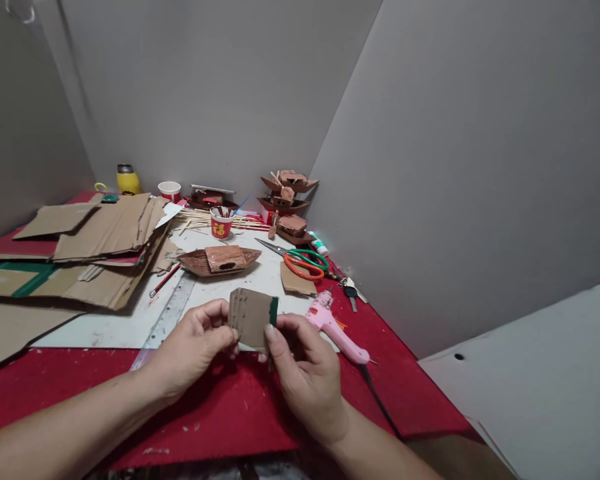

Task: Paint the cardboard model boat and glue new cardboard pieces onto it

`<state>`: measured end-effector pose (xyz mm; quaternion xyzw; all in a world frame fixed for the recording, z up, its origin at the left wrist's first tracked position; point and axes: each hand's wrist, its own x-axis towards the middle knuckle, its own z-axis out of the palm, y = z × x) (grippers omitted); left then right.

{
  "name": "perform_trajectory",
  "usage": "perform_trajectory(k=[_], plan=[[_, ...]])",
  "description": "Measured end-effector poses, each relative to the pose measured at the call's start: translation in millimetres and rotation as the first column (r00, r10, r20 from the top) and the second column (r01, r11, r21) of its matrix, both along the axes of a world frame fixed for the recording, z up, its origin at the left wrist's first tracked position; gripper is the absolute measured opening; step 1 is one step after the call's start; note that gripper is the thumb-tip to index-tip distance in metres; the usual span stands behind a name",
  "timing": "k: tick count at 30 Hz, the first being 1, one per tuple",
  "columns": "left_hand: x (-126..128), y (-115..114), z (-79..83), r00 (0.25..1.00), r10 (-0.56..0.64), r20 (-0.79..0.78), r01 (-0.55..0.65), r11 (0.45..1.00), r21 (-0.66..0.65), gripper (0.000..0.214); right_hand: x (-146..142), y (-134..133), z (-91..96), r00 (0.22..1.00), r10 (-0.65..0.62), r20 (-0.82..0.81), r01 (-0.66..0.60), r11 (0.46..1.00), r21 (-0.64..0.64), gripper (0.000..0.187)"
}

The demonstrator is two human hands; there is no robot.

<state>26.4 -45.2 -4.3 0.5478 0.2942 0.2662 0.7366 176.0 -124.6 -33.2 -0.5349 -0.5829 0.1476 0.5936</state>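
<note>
A small piece of brown cardboard is held up above the front of the table, with creases along its left side and a dark green strip on its right edge. My left hand pinches its left edge between thumb and fingers. At the right edge, my right hand grips it the same way. Just beyond lies a brown model boat with a curved cabin roof. A pink glue gun rests to the right of my right hand. Scissors with green and orange handles lie behind it.
Cardboard sheets are piled at the left. A clear ruler and a pencil lie near the boat. Farther back stand a red paper cup, more model boats and a yellow bottle. Keys lie by the right wall.
</note>
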Motion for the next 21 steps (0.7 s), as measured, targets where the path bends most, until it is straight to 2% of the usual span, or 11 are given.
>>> perform_trajectory(k=[5, 8, 10, 13, 17, 21], plan=[[1.0, -2.4, -2.7, 1.0, 0.006, -0.001, -0.005, 1.0, 0.014, 0.014, -1.9, -0.3, 5.1, 0.99, 0.057, 0.133, -0.053, 0.998, -0.027, 0.008], [3.5, -1.9, -4.2, 1.0, 0.021, 0.012, -0.021, 1.0, 0.017, 0.013, -2.4, 0.0, 8.9, 0.968, 0.095, 0.234, -0.099, 0.995, 0.008, 0.013], [4.6, -0.2, -4.2, 0.999, 0.043, 0.032, -0.044, 0.999, 0.009, 0.013, -2.3, -0.4, 9.6, 0.965, 0.083, 0.247, -0.091, 0.996, 0.018, 0.015], [3.9, 3.6, -2.7, 0.997, 0.065, 0.034, -0.064, 0.997, -0.034, 0.014, -1.0, -1.2, 8.0, 0.99, 0.044, 0.137, -0.041, 0.999, -0.024, 0.015], [0.2, 7.1, -0.1, 0.996, 0.079, 0.038, -0.074, 0.988, -0.132, 0.009, 2.3, -0.3, 6.0, 0.987, 0.005, -0.162, -0.02, 0.995, -0.094, 0.015], [-1.3, 8.3, 0.4, 0.999, 0.034, 0.041, -0.03, 0.994, -0.109, 0.015, 4.3, 0.8, 6.1, 0.971, -0.024, -0.239, -0.001, 0.994, -0.105, 0.018]])
